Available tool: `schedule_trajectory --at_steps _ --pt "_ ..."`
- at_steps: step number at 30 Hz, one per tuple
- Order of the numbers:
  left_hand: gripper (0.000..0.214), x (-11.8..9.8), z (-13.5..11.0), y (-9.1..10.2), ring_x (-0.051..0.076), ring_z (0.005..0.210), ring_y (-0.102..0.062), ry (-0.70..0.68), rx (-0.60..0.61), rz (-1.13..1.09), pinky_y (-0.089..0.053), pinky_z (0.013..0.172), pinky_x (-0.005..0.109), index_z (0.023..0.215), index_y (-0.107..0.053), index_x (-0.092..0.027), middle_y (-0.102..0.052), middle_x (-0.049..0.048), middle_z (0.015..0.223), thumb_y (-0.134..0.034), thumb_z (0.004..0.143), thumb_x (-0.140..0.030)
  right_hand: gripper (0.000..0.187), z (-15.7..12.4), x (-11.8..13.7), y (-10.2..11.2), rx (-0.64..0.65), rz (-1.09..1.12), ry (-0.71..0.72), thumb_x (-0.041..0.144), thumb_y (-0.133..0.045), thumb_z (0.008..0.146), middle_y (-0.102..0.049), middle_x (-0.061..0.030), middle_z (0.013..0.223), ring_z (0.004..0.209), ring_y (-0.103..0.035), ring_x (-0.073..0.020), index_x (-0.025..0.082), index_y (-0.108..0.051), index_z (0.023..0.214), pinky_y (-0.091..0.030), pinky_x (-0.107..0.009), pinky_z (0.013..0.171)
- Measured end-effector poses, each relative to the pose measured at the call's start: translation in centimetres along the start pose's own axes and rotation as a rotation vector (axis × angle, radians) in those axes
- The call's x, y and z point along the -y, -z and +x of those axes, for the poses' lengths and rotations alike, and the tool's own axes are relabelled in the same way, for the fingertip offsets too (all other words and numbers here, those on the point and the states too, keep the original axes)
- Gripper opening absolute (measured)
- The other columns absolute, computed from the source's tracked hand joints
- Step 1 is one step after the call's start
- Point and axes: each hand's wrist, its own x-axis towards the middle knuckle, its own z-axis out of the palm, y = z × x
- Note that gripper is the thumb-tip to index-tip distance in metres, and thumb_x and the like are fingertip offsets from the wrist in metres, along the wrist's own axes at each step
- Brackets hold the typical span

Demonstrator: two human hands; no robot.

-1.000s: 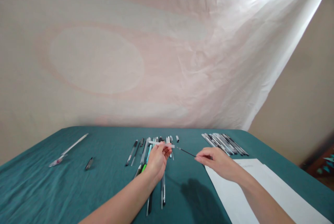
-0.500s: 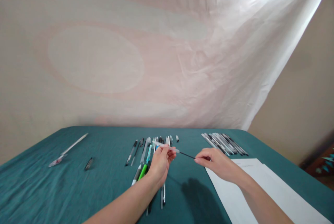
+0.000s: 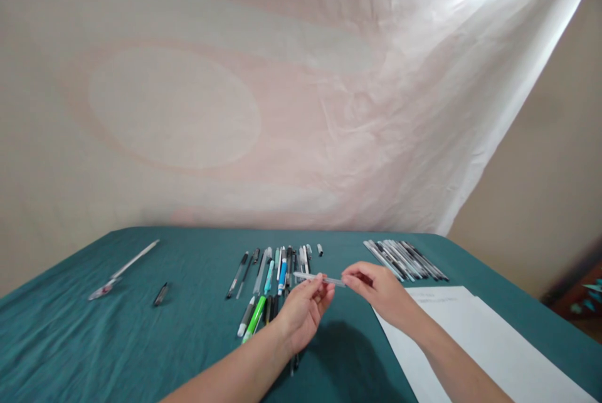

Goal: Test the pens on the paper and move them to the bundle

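In front of me, above the table, my left hand point(image 3: 308, 310) is closed around a clear pen barrel point(image 3: 305, 276). The barrel lies nearly level, its far end pointing left. At its right end my right hand point(image 3: 376, 287) is pinched, the fingertips meeting the barrel. The dark refill that these fingers held is now mostly out of sight. Beyond and left of my left hand lie several loose pens, among them a blue and white pen point(image 3: 282, 271), a turquoise pen point(image 3: 269, 277) and a green marker point(image 3: 254, 318).
On the right a row of pens point(image 3: 404, 260) lies side by side, with white paper sheets point(image 3: 480, 340) in front. At the left are a long pale stick in clear wrapping point(image 3: 134, 262) and a short dark pen cap point(image 3: 160, 294). A small cap point(image 3: 320, 250) lies farther back.
My hands have come together. The dark refill that stretched between them has slid into the clear barrel. My left hand has shifted right and slightly down; the right has moved a little left.
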Motion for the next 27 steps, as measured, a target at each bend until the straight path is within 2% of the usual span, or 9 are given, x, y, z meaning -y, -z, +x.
schedule_trajectory --at_steps 3,5,9,12,16,19,27 --pt "0.001 -0.1 0.2 0.2 0.012 0.069 -0.065 -0.006 -0.03 -0.073 -0.055 0.066 0.017 0.079 -0.059 -0.008 -0.065 0.0073 0.075 -0.059 0.078 -0.008 0.044 0.6 -1.5 0.1 -0.086 0.129 -0.095 0.048 -0.034 0.086 -0.058 -0.0013 0.064 0.052 -0.052 -0.0115 0.015 -0.064 0.086 -0.039 -0.022 0.047" --pt "0.002 -0.2 0.3 0.3 0.013 0.072 -0.066 0.0 -0.04 -0.108 -0.056 0.066 0.017 0.079 -0.059 -0.009 -0.065 0.0074 0.078 -0.06 0.078 -0.008 0.047 1.2 -3.1 0.1 -0.125 0.149 -0.151 0.05 -0.033 0.086 -0.057 -0.0015 0.062 0.049 -0.051 -0.0116 0.014 -0.063 0.087 -0.038 -0.022 0.043" --pt "0.003 -0.2 0.2 0.3 0.014 0.073 -0.066 0.018 -0.044 -0.126 -0.056 0.065 0.018 0.081 -0.058 -0.01 -0.066 0.0084 0.08 -0.059 0.078 -0.009 0.034 3.4 -6.1 -1.4 -0.033 -0.06 -0.087 0.041 -0.043 0.083 -0.06 -0.0012 0.061 0.051 -0.053 -0.0125 0.015 -0.064 0.08 -0.04 -0.023 0.049" --pt "0.003 -0.2 0.0 0.2 0.013 0.071 -0.066 0.019 -0.048 -0.115 -0.056 0.065 0.018 0.082 -0.059 -0.008 -0.066 0.0087 0.079 -0.057 0.08 -0.009 0.023 5.7 -7.5 -3.4 -0.019 -0.203 -0.026 0.031 -0.048 0.08 -0.063 -0.0024 0.067 0.059 -0.056 -0.014 0.015 -0.064 0.085 -0.042 -0.025 0.058" --pt "0.005 0.0 -0.1 0.2 0.012 0.07 -0.066 -0.002 -0.031 -0.086 -0.055 0.067 0.019 0.084 -0.059 -0.007 -0.065 0.0088 0.077 -0.056 0.08 -0.008 0.021 8.6 -8.3 -5.8 -0.052 -0.257 -0.011 0.022 -0.053 0.076 -0.063 -0.0038 0.077 0.072 -0.057 -0.0154 0.016 -0.062 0.095 -0.041 -0.027 0.071" --pt "0.005 0.2 0.0 0.4 0.013 0.069 -0.066 0.0 -0.023 -0.061 -0.055 0.068 0.021 0.084 -0.059 -0.007 -0.065 0.0094 0.077 -0.056 0.081 -0.009 0.022 9.8 -8.6 -7.1 -0.077 -0.29 -0.014 0.019 -0.054 0.076 -0.061 -0.0042 0.081 0.075 -0.055 -0.0153 0.017 -0.059 0.097 -0.04 -0.027 0.074" --pt "0.005 0.4 0.0 0.5 0.013 0.068 -0.066 0.009 -0.02 -0.028 -0.055 0.068 0.022 0.086 -0.056 -0.009 -0.065 0.0086 0.076 -0.054 0.082 -0.01 0.008 10.0 -8.8 -8.5 -0.106 -0.341 -0.028 0.016 -0.053 0.077 -0.058 -0.0042 0.083 0.074 -0.054 -0.0146 0.018 -0.056 0.084 -0.038 -0.025 0.072"
